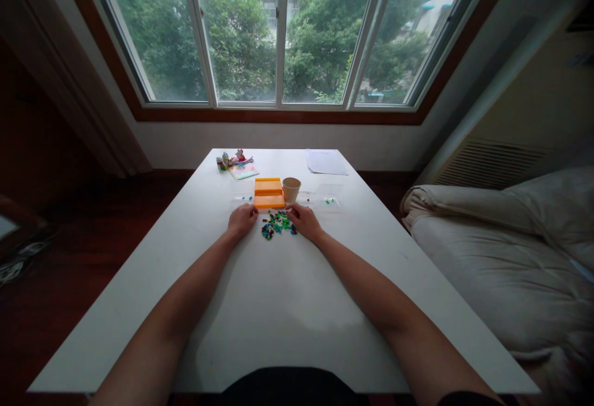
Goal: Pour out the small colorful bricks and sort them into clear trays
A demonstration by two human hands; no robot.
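A pile of small green, blue and dark pieces (277, 223) lies on the white table (288, 307). My left hand (243, 218) rests left of the pile, its fingers closed near the front left corner of an orange two-part tray (269, 194); whatever it may hold is too small to see. At the pile's upper right edge is my right hand (302, 218), fingertips together by the pieces; anything between them cannot be made out. A paper cup (291, 189) stands upright against the tray's right side.
Clear trays with a few small pieces sit left (241, 198) and right (328, 200) of the orange tray. Farther back are small colorful figures (225, 161), a patterned card (244, 171) and white paper (325, 162). A covered couch (492, 239) stands at the right.
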